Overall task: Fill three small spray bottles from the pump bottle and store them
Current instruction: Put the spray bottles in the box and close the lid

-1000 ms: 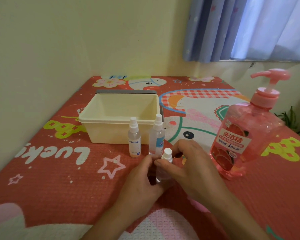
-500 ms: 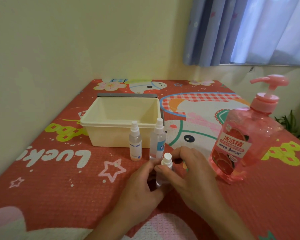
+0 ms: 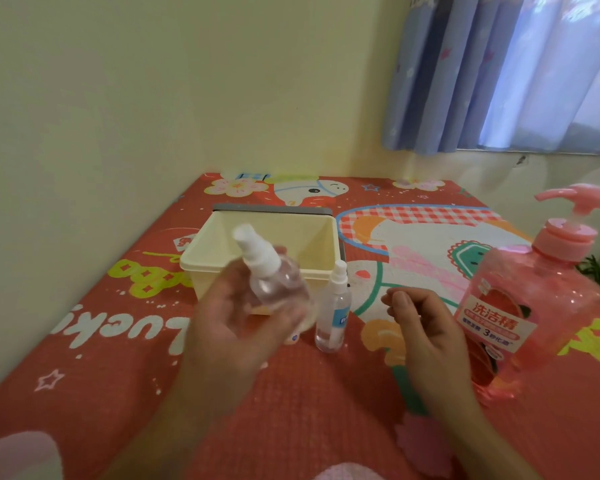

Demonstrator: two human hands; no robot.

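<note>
Head view, left hand (image 3: 229,327) gripping a tilted small spray bottle (image 3: 274,285) before the cream bin (image 3: 257,268), right hand (image 3: 426,327) empty, fingers loosely curled, near the pump bottle (image 3: 534,299).

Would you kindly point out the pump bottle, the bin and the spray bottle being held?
pump bottle (image 3: 499,320): head view, its label.
bin (image 3: 312,271): head view, front rim.
held spray bottle (image 3: 278,289): head view, clear body.

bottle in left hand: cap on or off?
On. The white spray cap sits on the clear bottle, which the left hand holds tilted over the cream bin. The right hand is empty.
</note>
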